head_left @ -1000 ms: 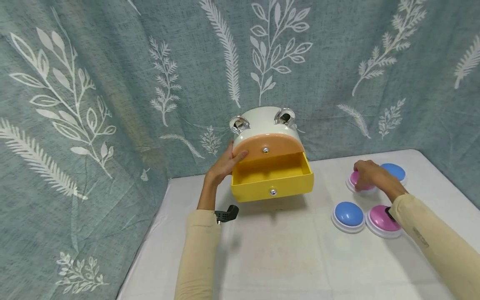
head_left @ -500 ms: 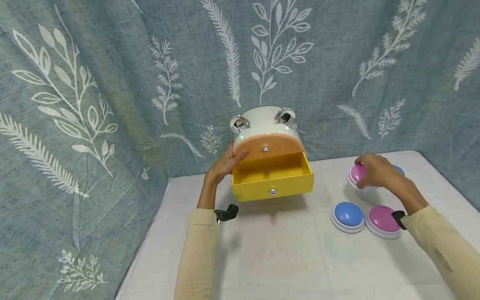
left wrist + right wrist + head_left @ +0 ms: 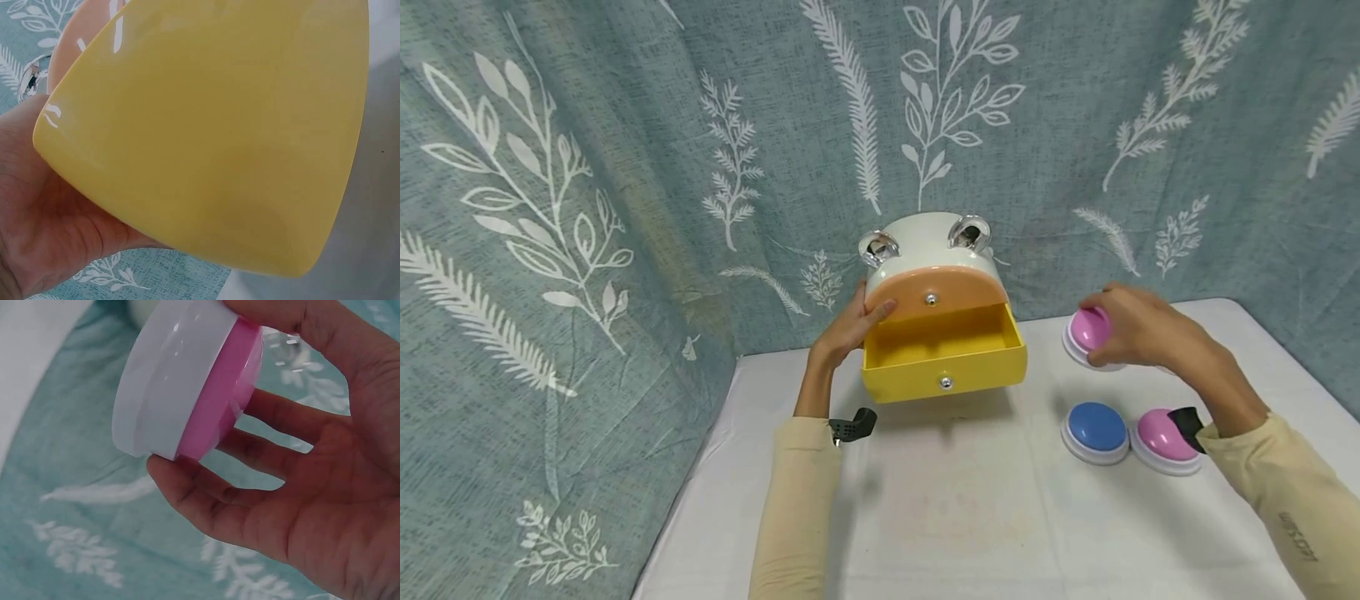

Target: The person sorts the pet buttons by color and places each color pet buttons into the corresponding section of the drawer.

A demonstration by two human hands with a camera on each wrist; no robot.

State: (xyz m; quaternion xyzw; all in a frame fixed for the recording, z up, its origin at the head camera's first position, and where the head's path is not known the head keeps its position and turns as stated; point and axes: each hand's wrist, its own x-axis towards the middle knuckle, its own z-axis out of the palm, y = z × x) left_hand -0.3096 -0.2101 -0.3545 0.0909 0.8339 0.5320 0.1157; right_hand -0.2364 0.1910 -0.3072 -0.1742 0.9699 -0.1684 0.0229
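A small chest of drawers (image 3: 936, 242) has a white top, silver ring ears and an orange upper drawer. Its yellow lower drawer (image 3: 943, 375) is pulled out and nothing shows inside. My left hand (image 3: 847, 327) grips the chest by its left side, thumb over the orange front; in the left wrist view the drawer's underside hides some fingers. At the right, my right hand (image 3: 1138, 325) holds a domed pink push button (image 3: 219, 394) with a white base, raised above the table. Thumb and fingertips pinch opposite sides of its rim in the right wrist view.
Nearer to me on the white table (image 3: 955, 517), a blue push button (image 3: 1097, 427) and another pink push button (image 3: 1167, 435) stand side by side. My right forearm passes close by the pink one. A patterned green-blue curtain (image 3: 790, 167) hangs behind and at the left.
My right hand has lifted the far pink push button off the table and moved it left. The far blue button is now hidden behind that hand. My left hand keeps its place.
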